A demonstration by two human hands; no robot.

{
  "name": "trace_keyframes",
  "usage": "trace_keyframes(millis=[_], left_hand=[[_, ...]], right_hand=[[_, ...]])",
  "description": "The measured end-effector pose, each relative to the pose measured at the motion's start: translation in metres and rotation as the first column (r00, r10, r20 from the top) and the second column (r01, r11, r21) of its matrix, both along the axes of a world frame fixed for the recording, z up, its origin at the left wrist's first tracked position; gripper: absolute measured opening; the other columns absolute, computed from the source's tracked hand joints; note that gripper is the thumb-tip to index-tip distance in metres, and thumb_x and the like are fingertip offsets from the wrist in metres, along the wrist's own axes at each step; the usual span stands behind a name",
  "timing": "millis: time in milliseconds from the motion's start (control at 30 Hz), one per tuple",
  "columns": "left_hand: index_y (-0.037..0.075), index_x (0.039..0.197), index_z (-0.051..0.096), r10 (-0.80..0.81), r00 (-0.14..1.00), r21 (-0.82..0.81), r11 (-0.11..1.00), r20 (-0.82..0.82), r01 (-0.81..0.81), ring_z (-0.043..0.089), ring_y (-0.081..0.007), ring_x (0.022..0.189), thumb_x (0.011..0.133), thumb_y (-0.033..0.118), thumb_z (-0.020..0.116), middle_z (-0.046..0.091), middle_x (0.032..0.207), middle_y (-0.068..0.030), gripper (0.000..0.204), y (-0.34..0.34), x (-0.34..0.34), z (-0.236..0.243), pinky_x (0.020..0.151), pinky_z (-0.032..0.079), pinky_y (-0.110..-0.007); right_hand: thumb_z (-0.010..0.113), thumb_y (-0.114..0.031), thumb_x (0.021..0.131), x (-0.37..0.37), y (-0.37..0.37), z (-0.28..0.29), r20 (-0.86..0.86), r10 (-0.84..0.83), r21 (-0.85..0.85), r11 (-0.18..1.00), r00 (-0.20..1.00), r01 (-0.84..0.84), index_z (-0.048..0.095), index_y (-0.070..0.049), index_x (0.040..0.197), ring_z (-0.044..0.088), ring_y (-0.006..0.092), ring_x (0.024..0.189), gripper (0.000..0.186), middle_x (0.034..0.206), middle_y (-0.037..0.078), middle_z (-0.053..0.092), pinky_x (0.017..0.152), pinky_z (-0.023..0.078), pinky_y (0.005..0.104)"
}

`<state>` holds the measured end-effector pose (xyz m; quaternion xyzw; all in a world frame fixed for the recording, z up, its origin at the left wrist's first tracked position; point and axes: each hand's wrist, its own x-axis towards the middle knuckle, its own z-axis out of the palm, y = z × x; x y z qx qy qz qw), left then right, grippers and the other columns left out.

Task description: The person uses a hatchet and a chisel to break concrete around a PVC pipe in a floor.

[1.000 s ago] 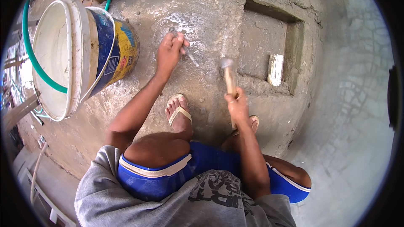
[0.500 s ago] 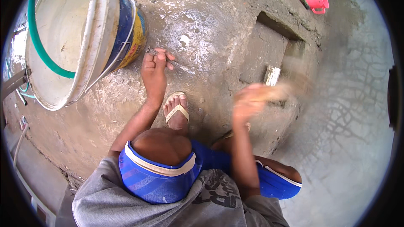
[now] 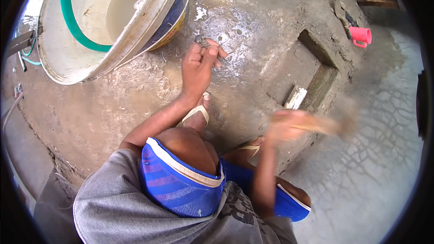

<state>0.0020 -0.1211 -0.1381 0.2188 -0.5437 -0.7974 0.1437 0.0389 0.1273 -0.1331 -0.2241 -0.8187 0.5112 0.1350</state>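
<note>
My left hand (image 3: 199, 65) is closed around a small grey metal chisel (image 3: 204, 43) over the wet concrete beside the large plastic bucket (image 3: 162, 20). Part of the chisel is hidden by my fingers. Out to the right, my right hand (image 3: 287, 124) grips a wooden-handled hammer (image 3: 330, 125), which is smeared by motion, its head too blurred to make out. Between the hands and farther right lies a square recess (image 3: 321, 86) cut in the concrete, with a white-faced block (image 3: 296, 97) at its near side.
A green hose (image 3: 72, 27) loops into the bucket, which holds cloudy water. A pink mug (image 3: 360, 34) stands beside a dirty tool (image 3: 342, 18) at the back right. My feet in sandals (image 3: 196, 113) are below my hands. A cracked grey floor (image 3: 379, 153) lies right of the rough concrete.
The hammer has swung from upright in the middle out to the right. My left hand still holds the chisel. The view has shifted, so the bucket and recess appear at different places.
</note>
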Motion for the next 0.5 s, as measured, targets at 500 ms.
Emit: trace_keyframes(millis=[500], left_hand=[[0.005,0.111,0.058,-0.110,0.994,-0.005,0.994,-0.013,0.110,0.060,-0.0105,0.074,0.102,0.012,0.056,0.071,0.092,-0.0099,0.012,0.011,0.005,0.000,0.068,0.049,-0.025]], right_hand=[[0.052,-0.024,0.104,-0.012,-0.012,-0.004,-0.043,-0.102,0.017,0.995,0.994,0.103,0.047,-0.005,0.113,0.057,0.0162,0.056,0.021,0.073,0.007,0.057,0.050,0.052,0.0303]])
